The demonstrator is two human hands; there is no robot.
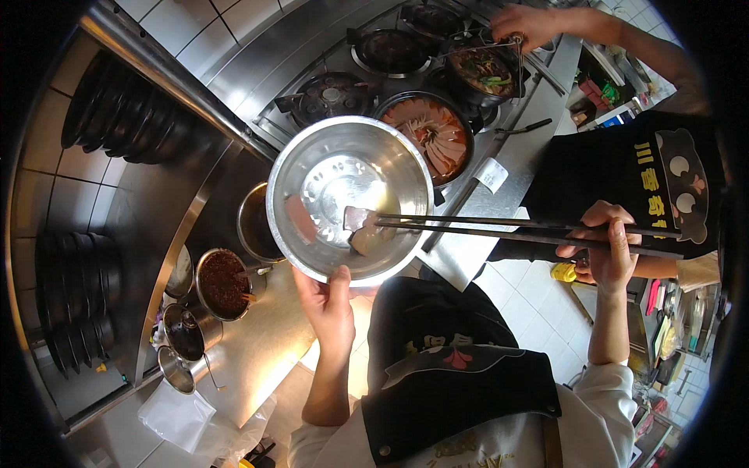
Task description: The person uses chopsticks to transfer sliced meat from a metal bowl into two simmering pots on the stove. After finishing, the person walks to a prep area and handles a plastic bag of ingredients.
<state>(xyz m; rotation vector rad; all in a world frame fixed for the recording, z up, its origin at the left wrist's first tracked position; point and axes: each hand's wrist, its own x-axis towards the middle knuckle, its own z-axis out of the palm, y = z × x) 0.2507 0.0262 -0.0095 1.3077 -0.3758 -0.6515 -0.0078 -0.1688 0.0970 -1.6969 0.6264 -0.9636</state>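
My left hand [329,308] grips the near rim of a round steel bowl [289,187], thumb on the outside and the other fingers underneath. Inside lie a flat pinkish slice [299,219] and, to its right, a few dark and pale pieces [367,234] that I cannot identify. Long dark chopsticks [499,228] reach into the bowl from the right, their tips at those pieces; my right hand [610,246] is closed around their far end. Just beyond the bowl, a black pot [470,156] on the stove holds fanned-out meat slices [425,136] in reddish broth.
At top right, a co-worker's hand [527,27] holds a metal gripping tool over another pot of food [485,72]. Burners [331,97] line the stove. Left of my bowl stand a container of red chili sauce [226,282] and other metal pots; stacked black bowls [117,109] fill the left.
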